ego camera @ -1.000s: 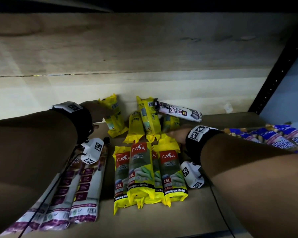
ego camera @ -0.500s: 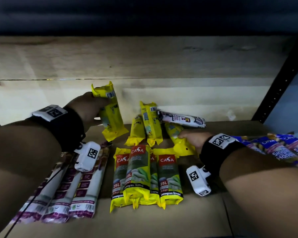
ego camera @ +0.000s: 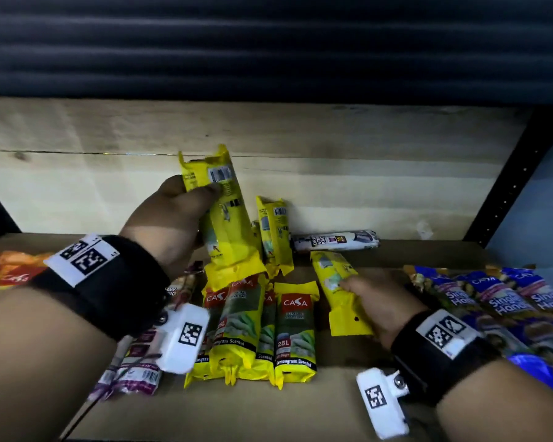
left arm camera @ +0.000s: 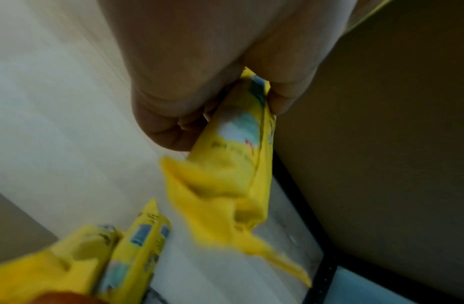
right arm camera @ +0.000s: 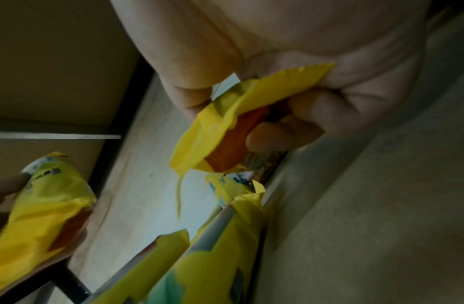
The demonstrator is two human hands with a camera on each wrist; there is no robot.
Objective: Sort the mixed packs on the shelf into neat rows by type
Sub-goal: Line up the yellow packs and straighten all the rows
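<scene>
My left hand grips a yellow pack and holds it upright above the shelf, barcode side toward me; the same pack shows blurred in the left wrist view. My right hand holds a second yellow pack low over the shelf board, and its fingers curl round the pack's end. A row of several yellow Casa packs lies in front. Another yellow pack leans on the back wall.
A white roll pack lies at the back wall. Purple-and-white packs lie at the front left, orange packs at the far left, blue packs at the right. A black shelf post stands at the right.
My left hand has lifted its yellow pack up off the shelf and toward me. My right hand has drawn the other yellow pack rightward and forward, away from the back cluster.
</scene>
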